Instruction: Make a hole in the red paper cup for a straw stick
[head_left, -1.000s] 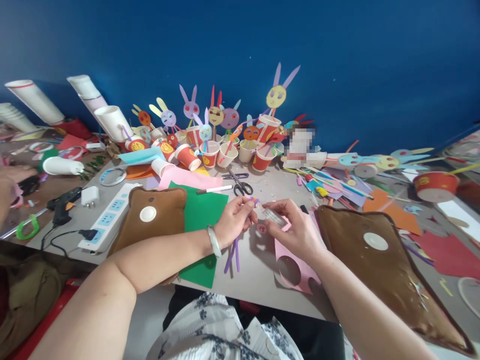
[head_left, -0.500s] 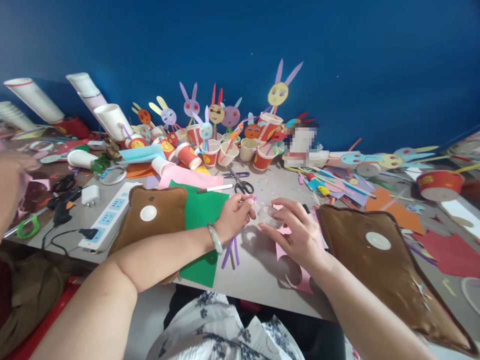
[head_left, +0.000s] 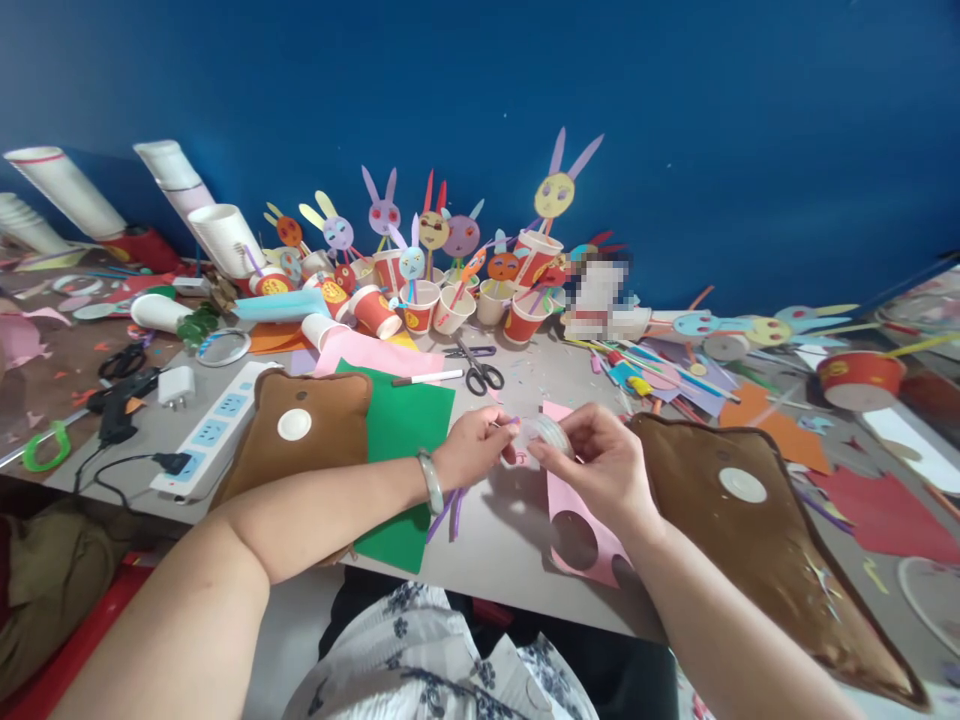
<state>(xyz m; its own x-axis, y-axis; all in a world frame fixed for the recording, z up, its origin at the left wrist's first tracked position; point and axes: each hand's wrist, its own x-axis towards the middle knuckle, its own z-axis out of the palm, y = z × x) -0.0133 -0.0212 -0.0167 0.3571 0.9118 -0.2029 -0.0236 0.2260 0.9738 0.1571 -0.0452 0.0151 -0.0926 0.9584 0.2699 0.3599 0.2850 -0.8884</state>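
Note:
Fingers of my left hand [head_left: 476,447] are closed on the purple straws [head_left: 454,516], whose lower ends stick out below the palm. A small purple tip shows at the fingertips. My right hand [head_left: 604,462] grips a roll of clear tape [head_left: 553,434] between thumb and fingers, its edge close to the left fingertips. Under the right hand lies a pink paper sheet [head_left: 559,500] with round cut-outs. Green paper [head_left: 397,500] is beneath the left wrist. Beyond the hands rest black scissors [head_left: 484,378] and a white marker [head_left: 427,378].
Paper cups with rabbit faces [head_left: 416,300] line the blue wall. Brown cushions [head_left: 315,460] flank the hands, the right cushion [head_left: 720,520] being larger. At left are a power strip [head_left: 214,430] and a glue gun [head_left: 120,405]. Straws and paper scraps [head_left: 675,370] lie to the right.
My right hand has turned the tape roll and closed more around it, bringing it nearer my left fingertips. Another person's hand at the left edge has gone from view.

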